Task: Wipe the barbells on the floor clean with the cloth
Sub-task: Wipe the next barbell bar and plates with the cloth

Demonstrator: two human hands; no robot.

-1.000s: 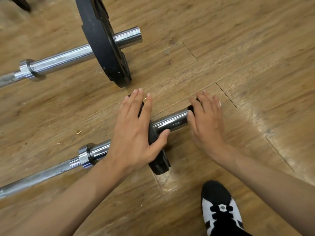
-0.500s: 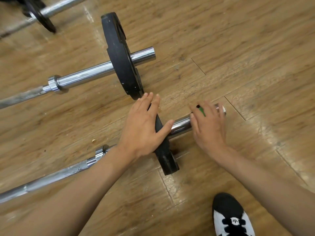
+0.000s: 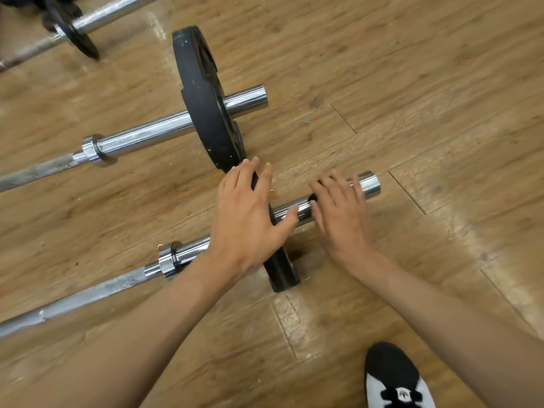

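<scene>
Down on the wooden floor [image 3: 441, 83] lie three barbells, all slanting from near left to far right. At the far left corner the far bar [image 3: 112, 13] carries a small black plate [image 3: 73, 39]. Nearer, the middle bar [image 3: 141, 134] has a large black plate [image 3: 203, 95] standing on edge, with its chrome end sticking out to the right. The near bar [image 3: 88, 298] runs from the left edge past a chrome collar [image 3: 169, 259] to its own black plate [image 3: 282, 272], also on edge.

The left hand [image 3: 247, 219] lies flat over the top of that plate, fingers straight and slightly spread across the rim, thumb reaching right to touch the sleeve [image 3: 368, 184]. Just right of it, the right hand [image 3: 341, 216] rests on the sleeve with fingers spread and fairly straight, blurred; the sleeve's end shows beyond its fingertips. A small dark bit shows under its forefinger, and whether that is the cloth I cannot tell.

At the near right edge is a black-and-white shoe [image 3: 394, 378].
</scene>
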